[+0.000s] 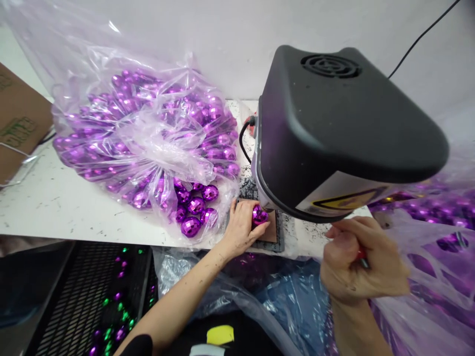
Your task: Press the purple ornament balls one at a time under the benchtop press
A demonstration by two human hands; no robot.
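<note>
My left hand (pixel 243 225) is closed on a shiny purple disco-ball ornament (pixel 260 214), which it keeps on a brown pad (pixel 267 231) on the machine's base. Above it hangs the black housing (pixel 345 118) of a bench machine, with vent slots on top and a yellow warning label. My right hand (pixel 361 257) makes a fist at the machine's right side, around a red handle (pixel 361 253) with a metal end. Most of that handle is hidden by the fingers. Loose purple faceted balls (pixel 196 205) lie just left of my left hand, at the mouth of a clear bag.
A big clear plastic bag (pixel 156 133) full of purple balls covers the table's left side. Another bag (pixel 434 267) of purple pieces is at the right. A cardboard box (pixel 22 118) stands far left. Below is a black mesh surface (pixel 85 291) with green and purple beads.
</note>
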